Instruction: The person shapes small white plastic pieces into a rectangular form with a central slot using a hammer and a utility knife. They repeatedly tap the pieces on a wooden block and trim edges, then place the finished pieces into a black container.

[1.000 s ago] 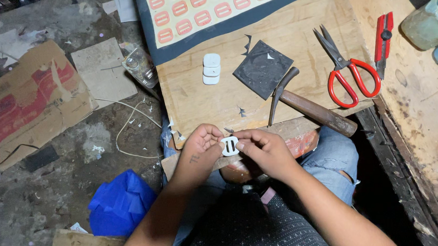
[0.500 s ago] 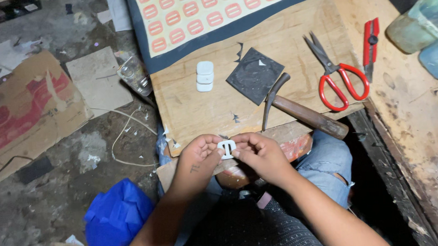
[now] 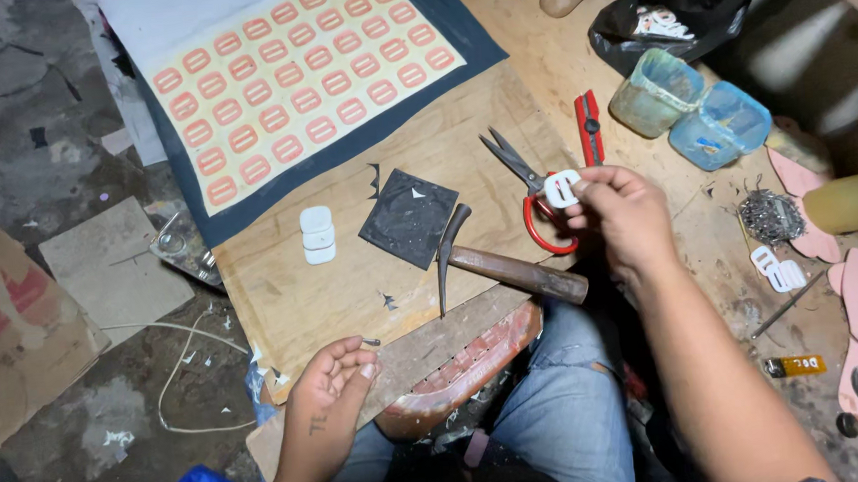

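Note:
My right hand (image 3: 615,212) is raised over the wooden board (image 3: 295,297) and pinches a small white slotted piece (image 3: 560,188) between thumb and fingers, just above the red-handled scissors (image 3: 535,206). My left hand (image 3: 331,393) rests low at the board's near edge, fingers curled, with what looks like a tiny dark tack (image 3: 370,343) at its fingertips. A hammer (image 3: 494,262) lies on the board between the hands. A stack of white pieces (image 3: 317,234) sits further left, beside a black square pad (image 3: 409,218).
A sheet of orange-pink oval stickers (image 3: 293,82) on dark cloth covers the far side. A red cutter (image 3: 589,125), two plastic tubs (image 3: 691,110), a pile of tacks (image 3: 768,215) and more white pieces (image 3: 778,270) lie right. Cardboard and white cord litter the floor left.
The hands were together at my lap holding the white piece. They have parted: the right carried the piece up and right over the scissors, the left stayed low at the board edge.

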A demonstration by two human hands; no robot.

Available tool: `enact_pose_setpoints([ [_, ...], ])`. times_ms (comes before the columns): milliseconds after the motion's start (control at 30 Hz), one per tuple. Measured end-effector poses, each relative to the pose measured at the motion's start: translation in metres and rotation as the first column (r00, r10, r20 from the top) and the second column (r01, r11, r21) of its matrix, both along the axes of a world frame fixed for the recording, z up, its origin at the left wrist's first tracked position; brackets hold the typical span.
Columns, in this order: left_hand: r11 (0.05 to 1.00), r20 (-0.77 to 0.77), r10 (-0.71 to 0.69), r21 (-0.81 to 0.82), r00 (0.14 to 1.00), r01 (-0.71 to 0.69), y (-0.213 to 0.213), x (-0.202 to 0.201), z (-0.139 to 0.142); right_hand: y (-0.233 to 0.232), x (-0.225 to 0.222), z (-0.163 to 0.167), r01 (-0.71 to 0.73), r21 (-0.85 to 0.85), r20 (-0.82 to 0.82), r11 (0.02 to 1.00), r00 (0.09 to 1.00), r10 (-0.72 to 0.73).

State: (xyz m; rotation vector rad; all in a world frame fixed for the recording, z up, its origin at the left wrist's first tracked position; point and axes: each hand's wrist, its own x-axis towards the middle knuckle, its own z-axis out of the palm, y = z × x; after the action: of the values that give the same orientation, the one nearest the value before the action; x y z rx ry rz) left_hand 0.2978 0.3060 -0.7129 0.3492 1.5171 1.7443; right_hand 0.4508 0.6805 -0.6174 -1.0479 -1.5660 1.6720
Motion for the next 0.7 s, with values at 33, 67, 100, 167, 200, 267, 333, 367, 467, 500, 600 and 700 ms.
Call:
enact_pose_setpoints([
  [33,1.000,0.009,0.006,-0.001,1.000,-0.006,0.001,-0.001,-0.003,0.020,0.003,0.007,0.027,0.023,0.050,0.999,0.998,-0.028],
  [67,1.000,0.018,0.013,-0.005,1.000,-0.013,0.002,-0.001,-0.006,0.038,0.004,0.014,0.026,0.018,0.057,1.000,0.998,-0.027],
  [100,1.000,0.027,0.021,-0.010,0.999,-0.020,0.004,-0.002,-0.010,0.056,0.003,0.021,0.024,0.011,0.064,1.000,0.998,-0.024],
  [167,1.000,0.021,0.026,-0.015,0.999,-0.026,0.007,-0.005,-0.018,0.089,-0.005,0.039,0.039,0.049,0.077,0.998,0.996,-0.043],
  [200,0.999,0.018,0.028,-0.019,0.999,-0.027,0.009,-0.006,-0.023,0.105,-0.010,0.051,0.058,0.092,0.083,0.994,0.994,-0.066],
  [267,0.998,0.019,0.040,-0.053,0.999,-0.039,0.014,-0.008,-0.033,0.138,-0.023,0.078,0.124,0.123,-0.037,0.985,0.992,-0.121],
  [333,0.995,0.027,0.055,-0.087,0.998,-0.053,0.021,-0.011,-0.042,0.156,-0.035,0.105,0.204,0.063,-0.071,0.977,0.977,-0.199],
  [367,0.993,0.033,0.064,-0.104,0.997,-0.061,0.024,-0.012,-0.046,0.162,-0.037,0.112,0.243,0.030,-0.084,0.970,0.967,-0.240],
  [467,0.985,0.097,0.102,-0.147,0.990,-0.087,0.033,-0.015,-0.048,0.152,-0.044,0.098,0.162,0.100,-0.045,0.982,0.986,-0.158],
  [500,0.982,0.127,0.118,-0.160,0.985,-0.097,0.035,-0.016,-0.045,0.137,-0.046,0.088,0.074,0.077,-0.055,0.994,0.996,-0.070],
  [600,0.969,0.119,0.132,-0.226,0.984,-0.102,0.040,-0.016,-0.026,0.061,-0.038,0.045,-0.111,0.019,-0.036,0.994,0.993,0.112],
  [700,0.990,-0.057,0.031,-0.134,0.998,-0.038,0.039,-0.019,0.006,-0.026,-0.023,0.006,-0.336,0.405,0.406,0.850,0.899,0.162],
])
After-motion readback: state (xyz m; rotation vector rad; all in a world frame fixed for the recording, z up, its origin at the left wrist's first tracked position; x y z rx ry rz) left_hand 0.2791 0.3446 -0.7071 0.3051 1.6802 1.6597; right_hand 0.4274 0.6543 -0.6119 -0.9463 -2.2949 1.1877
